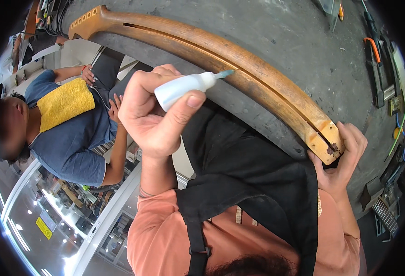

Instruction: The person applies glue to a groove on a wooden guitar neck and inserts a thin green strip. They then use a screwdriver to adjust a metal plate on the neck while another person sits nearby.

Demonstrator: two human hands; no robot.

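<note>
A wooden guitar neck [198,41] with a long dark slot along its length lies diagonally over the grey workbench, its headstock with several holes at the upper left and its heel at the lower right. My left hand [152,119] is closed around a small white squeeze bottle [177,89], held below the slot, its pale teal nozzle pointing toward the neck; whether the tip touches the wood is unclear. My right hand [342,161] grips the heel end, fingers curled over its edge. A black apron [253,175] hangs over my salmon shirt beneath the neck.
The grey workbench [285,37] carries orange-handled tools [373,50], cables and a fretted piece [384,216] along its right side. Another person [73,147] in a blue shirt, with a yellow towel [66,103] on the shoulder, is at the left, beside glass-fronted panels [46,221].
</note>
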